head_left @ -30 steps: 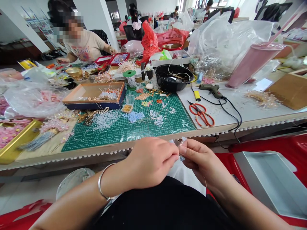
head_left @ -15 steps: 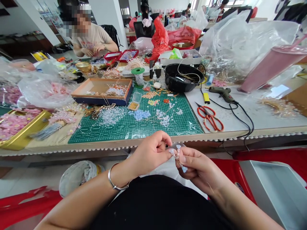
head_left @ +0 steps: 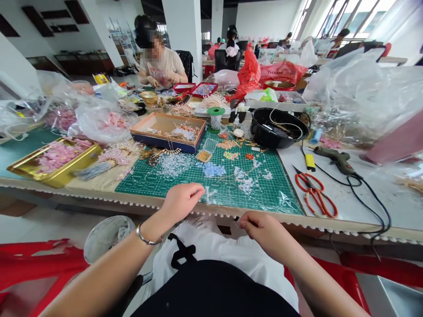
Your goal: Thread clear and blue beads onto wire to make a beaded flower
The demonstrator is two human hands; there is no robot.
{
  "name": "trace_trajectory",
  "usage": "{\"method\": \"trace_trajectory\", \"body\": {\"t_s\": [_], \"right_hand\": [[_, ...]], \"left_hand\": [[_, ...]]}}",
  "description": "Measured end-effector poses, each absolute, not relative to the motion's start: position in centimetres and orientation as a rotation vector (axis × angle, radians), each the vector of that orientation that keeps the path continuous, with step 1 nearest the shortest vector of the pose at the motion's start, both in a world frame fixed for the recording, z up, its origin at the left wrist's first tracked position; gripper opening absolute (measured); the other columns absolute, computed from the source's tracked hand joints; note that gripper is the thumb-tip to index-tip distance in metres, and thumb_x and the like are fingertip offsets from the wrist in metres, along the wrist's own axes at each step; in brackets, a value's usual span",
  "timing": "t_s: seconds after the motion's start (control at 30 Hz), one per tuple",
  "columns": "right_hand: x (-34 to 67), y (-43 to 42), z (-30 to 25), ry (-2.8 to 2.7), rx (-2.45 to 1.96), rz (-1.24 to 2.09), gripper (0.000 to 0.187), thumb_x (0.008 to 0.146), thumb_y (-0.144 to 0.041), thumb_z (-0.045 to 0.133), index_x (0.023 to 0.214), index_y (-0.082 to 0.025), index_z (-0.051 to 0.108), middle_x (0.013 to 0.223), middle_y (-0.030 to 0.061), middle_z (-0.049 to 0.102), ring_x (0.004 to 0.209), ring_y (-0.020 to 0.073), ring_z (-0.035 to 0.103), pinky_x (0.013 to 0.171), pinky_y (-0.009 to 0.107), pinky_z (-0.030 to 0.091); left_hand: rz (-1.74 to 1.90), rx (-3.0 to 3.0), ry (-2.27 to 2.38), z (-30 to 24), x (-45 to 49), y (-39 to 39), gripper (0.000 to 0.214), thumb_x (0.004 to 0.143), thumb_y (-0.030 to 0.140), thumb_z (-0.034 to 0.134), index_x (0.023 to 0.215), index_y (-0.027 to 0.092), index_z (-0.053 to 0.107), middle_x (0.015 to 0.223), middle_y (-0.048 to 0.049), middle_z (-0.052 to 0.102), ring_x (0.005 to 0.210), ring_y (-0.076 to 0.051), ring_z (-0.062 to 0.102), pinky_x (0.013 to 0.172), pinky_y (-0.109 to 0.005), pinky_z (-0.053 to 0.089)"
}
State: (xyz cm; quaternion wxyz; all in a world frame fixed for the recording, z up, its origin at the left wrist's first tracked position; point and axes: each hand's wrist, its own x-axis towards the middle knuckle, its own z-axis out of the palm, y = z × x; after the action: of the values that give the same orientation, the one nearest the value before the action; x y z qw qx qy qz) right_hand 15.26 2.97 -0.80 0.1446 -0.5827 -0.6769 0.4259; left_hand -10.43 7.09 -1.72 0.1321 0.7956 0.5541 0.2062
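Note:
My left hand [head_left: 185, 200], with a bracelet on its wrist, is closed in a pinch over the mat's front edge. At its fingertips is a blurred, pale beaded flower sprig [head_left: 210, 194]. My right hand [head_left: 261, 226] is lower and to the right, its thumb and fingers pinched together. A faint thin wire [head_left: 228, 215] seems to run between the two hands. Beyond them on the green cutting mat [head_left: 161, 187] lie blue flower pieces [head_left: 213, 169], clear beads [head_left: 173, 164], white flower pieces [head_left: 246, 184] and a small box of gold beads [head_left: 204, 156].
Orange-handled scissors [head_left: 315, 193] and a glue gun [head_left: 335, 158] with its cord lie at right. A black bowl [head_left: 276, 138] and a shallow box [head_left: 168, 136] stand behind. A gold tin [head_left: 56, 176] holds pink flowers at left. A person [head_left: 161, 66] sits across the table.
My hands, together around the sprig before, have drawn apart, the left going left with the sprig and the right staying lower right. The view has tilted up and shifted left.

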Motion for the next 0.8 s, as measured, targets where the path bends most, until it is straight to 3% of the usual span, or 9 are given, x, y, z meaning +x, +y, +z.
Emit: {"method": "trace_trajectory", "body": {"t_s": [0.23, 0.4, 0.5, 0.67, 0.8], "right_hand": [[13.0, 4.0, -0.4, -2.120, -1.719, 1.078, 0.025, 0.089, -0.035, 0.038, 0.079, -0.024, 0.058, 0.078, 0.0026, 0.066, 0.072, 0.0214, 0.059, 0.066, 0.031, 0.039], [13.2, 4.1, -1.0, -2.213, -1.704, 1.046, 0.022, 0.089, -0.035, 0.041, 0.083, -0.024, 0.059, 0.082, 0.0028, 0.067, 0.078, 0.0221, 0.061, 0.071, 0.032, 0.041], [13.3, 4.1, -0.7, -2.292, -1.665, 1.025, 0.022, 0.090, -0.034, 0.040, 0.085, -0.025, 0.060, 0.083, 0.0027, 0.067, 0.079, 0.0215, 0.062, 0.072, 0.032, 0.042], [11.9, 3.9, 0.5, -2.423, -1.580, 1.003, 0.022, 0.090, -0.031, 0.039, 0.085, -0.024, 0.060, 0.085, 0.0030, 0.068, 0.080, 0.0208, 0.062, 0.072, 0.031, 0.042], [11.4, 3.3, 0.5, -2.488, -1.582, 1.034, 0.021, 0.090, -0.029, 0.040, 0.083, -0.025, 0.060, 0.084, 0.0025, 0.069, 0.080, 0.0215, 0.063, 0.071, 0.032, 0.041]], "left_hand": [[0.646, 2.424, 1.770, -3.9, -12.5, 9.0, 0.030, 0.091, 0.030, 0.046, 0.073, 0.020, 0.067, 0.068, -0.0024, 0.062, 0.066, -0.015, 0.056, 0.060, -0.025, 0.039], [0.710, 2.482, 1.782, -2.4, -14.2, 9.6, 0.028, 0.093, 0.036, 0.045, 0.095, 0.022, 0.068, 0.096, -0.0053, 0.064, 0.089, -0.018, 0.057, 0.079, -0.029, 0.045], [0.699, 2.465, 1.841, -1.2, -16.7, 12.3, 0.029, 0.093, 0.028, 0.042, 0.090, 0.021, 0.069, 0.089, -0.0053, 0.064, 0.084, -0.018, 0.058, 0.077, -0.032, 0.045], [0.581, 2.464, 1.839, -1.5, -18.5, 17.2, 0.021, 0.087, 0.024, 0.054, 0.074, 0.017, 0.068, 0.078, -0.0062, 0.063, 0.086, -0.021, 0.058, 0.080, -0.036, 0.047], [0.515, 2.418, 1.793, -2.5, -17.6, 18.6, 0.021, 0.090, 0.032, 0.054, 0.100, 0.015, 0.062, 0.102, -0.0069, 0.063, 0.091, -0.018, 0.060, 0.082, -0.038, 0.050]]}}
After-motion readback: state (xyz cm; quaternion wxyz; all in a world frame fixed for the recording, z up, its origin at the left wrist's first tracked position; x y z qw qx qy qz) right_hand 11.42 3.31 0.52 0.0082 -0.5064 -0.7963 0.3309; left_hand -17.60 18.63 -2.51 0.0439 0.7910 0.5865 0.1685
